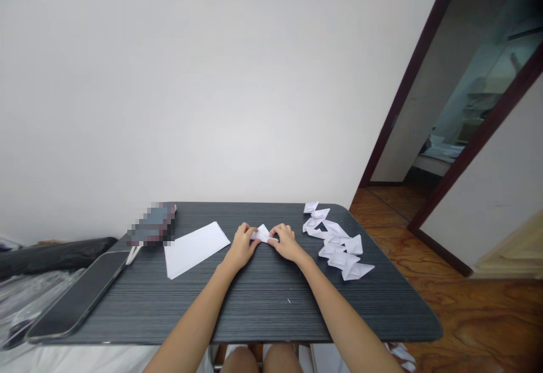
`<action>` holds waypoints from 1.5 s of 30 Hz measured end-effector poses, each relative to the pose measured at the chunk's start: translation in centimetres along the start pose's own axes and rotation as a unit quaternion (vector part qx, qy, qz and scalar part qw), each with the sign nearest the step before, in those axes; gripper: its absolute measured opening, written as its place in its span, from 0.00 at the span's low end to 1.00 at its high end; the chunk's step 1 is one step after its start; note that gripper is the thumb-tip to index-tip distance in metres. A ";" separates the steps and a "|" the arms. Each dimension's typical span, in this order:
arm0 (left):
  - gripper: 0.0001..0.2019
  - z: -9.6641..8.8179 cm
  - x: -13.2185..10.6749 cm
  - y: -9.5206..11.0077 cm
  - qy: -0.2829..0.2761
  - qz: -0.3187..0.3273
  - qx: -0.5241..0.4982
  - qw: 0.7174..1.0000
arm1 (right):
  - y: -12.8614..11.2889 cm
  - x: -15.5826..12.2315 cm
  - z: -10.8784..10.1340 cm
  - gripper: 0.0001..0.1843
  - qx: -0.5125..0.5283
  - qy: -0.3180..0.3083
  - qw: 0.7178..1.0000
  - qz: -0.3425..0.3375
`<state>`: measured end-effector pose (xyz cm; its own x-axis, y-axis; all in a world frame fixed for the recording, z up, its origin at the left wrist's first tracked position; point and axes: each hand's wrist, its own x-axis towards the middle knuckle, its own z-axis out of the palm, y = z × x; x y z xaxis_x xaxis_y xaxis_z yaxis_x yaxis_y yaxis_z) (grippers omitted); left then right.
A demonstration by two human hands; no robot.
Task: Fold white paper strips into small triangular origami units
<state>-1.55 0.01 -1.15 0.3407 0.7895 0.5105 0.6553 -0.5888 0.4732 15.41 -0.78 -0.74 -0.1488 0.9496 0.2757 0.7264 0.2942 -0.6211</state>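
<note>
Between my two hands is a small folded piece of white paper [263, 232], low over the middle of the dark table [254, 305]. My left hand [242, 245] pinches its left end between thumb and fingers. The right end is pinched by my right hand [285, 241]. A pointed fold sticks up at the paper's centre, while both ends are partly covered by my fingers. To the left of my left hand lies a stack of flat white paper sheets [195, 249]. Several folded white paper pieces [339, 245] lie in a loose row right of my right hand.
A smartphone [80, 294] rests at the table's left edge, and a pixelated object [150, 224] with a white cable [133, 254] is behind it. A white wall [254, 78] rises behind the table. On the right are wooden floor [390, 220] and a doorway.
</note>
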 end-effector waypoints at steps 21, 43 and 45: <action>0.10 -2.1 1.5 2.1 0.118 -0.221 -0.619 0.745 | -1.0 1.2 -1.2 0.12 0.501 0.168 0.849 -0.032; 0.12 -2.1 1.1 2.0 0.094 -0.175 -0.481 0.854 | -0.4 1.3 -2.6 0.09 0.583 0.088 0.808 -0.001; 0.12 -2.2 1.1 2.1 0.093 -0.174 -0.469 0.861 | -0.3 1.2 -2.7 0.11 0.596 0.074 0.799 0.008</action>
<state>-1.31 -0.76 1.94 0.0641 0.9561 0.2860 -0.1669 -0.2723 0.9476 16.75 0.00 1.76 -0.0005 0.9574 0.2888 -0.4419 0.2589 -0.8589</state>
